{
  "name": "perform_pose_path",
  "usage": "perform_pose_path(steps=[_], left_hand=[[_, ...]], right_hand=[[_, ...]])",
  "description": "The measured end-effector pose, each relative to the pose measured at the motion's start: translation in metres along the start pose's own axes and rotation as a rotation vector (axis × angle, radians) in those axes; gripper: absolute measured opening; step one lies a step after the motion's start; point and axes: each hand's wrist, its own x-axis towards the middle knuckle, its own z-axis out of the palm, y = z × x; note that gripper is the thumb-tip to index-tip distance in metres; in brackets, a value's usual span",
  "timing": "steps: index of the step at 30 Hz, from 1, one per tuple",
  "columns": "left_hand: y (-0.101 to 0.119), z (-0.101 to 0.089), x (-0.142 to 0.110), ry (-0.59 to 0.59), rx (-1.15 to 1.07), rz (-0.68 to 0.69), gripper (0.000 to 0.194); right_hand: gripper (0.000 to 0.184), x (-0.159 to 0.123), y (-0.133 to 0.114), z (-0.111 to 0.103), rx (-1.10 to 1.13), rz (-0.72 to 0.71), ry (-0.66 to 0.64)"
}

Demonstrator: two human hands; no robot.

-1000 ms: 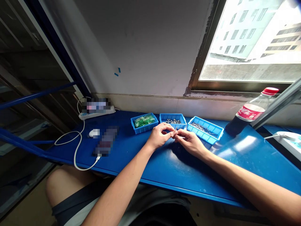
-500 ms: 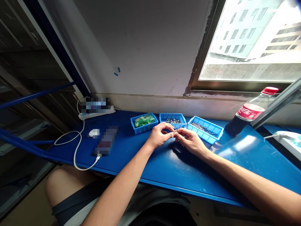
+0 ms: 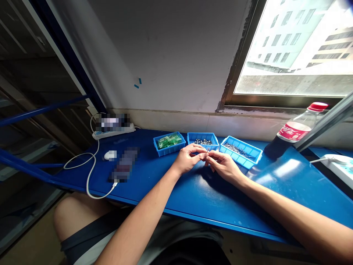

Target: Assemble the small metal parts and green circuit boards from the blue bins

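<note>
My left hand [image 3: 188,160] and my right hand [image 3: 223,166] meet fingertip to fingertip above the table, both closed in a pinch. Between them a small thin metal piece [image 3: 208,150] pokes up; the fingers cover most of it, so its exact kind is hidden. Just behind the hands stands a blue bin [image 3: 202,146] with small shiny metal parts [image 3: 203,142]. To its right, close to my right hand, another blue bin [image 3: 244,159] holds long thin metal pins or screws [image 3: 234,149]. A third blue bin [image 3: 171,150] on the left contains green plastic pieces [image 3: 169,140].
On the blue table [image 3: 198,202] a cola bottle [image 3: 293,130] stands at the right, near a slanted metal bar [image 3: 325,121] and a power strip [image 3: 336,165]. Leftward lie a phone [image 3: 125,165] with a white cable [image 3: 88,180], a white earbud-case-like object [image 3: 110,155] and another power strip [image 3: 114,131].
Both hands stay in nearly the same place with small finger movements. The metal piece, hardly visible half a second ago, now shows above the fingertips.
</note>
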Motion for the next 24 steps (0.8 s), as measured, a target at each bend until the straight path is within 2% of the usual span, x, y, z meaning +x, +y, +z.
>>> perform_pose_path(steps=[5, 11, 16, 18, 19, 22, 24], left_hand=[[0.009, 0.0, -0.002, 0.025, 0.05, -0.014, 0.027], [0.014, 0.0, -0.002, 0.09, 0.145, -0.061, 0.03], [0.016, 0.0, -0.003, 0.111, 0.192, -0.021, 0.027], [0.016, 0.0, -0.002, 0.12, 0.204, -0.015, 0.026], [0.016, -0.001, -0.002, 0.124, 0.211, -0.013, 0.025], [0.015, -0.001, -0.002, 0.137, 0.242, -0.008, 0.023], [0.016, -0.002, -0.003, 0.148, 0.275, -0.003, 0.022]], right_hand=[[0.042, 0.002, -0.003, -0.001, 0.103, 0.036, 0.053], [0.034, 0.004, 0.004, -0.012, 0.486, 0.155, 0.339], [0.041, 0.003, 0.003, -0.02, 0.515, 0.275, 0.213], [0.04, 0.003, -0.004, -0.027, 0.402, 0.22, 0.193], [0.041, 0.004, -0.007, -0.032, 0.273, 0.164, 0.189], [0.038, 0.007, -0.013, -0.055, -0.419, -0.132, 0.161], [0.044, 0.01, -0.007, -0.074, -0.794, -0.259, 0.135]])
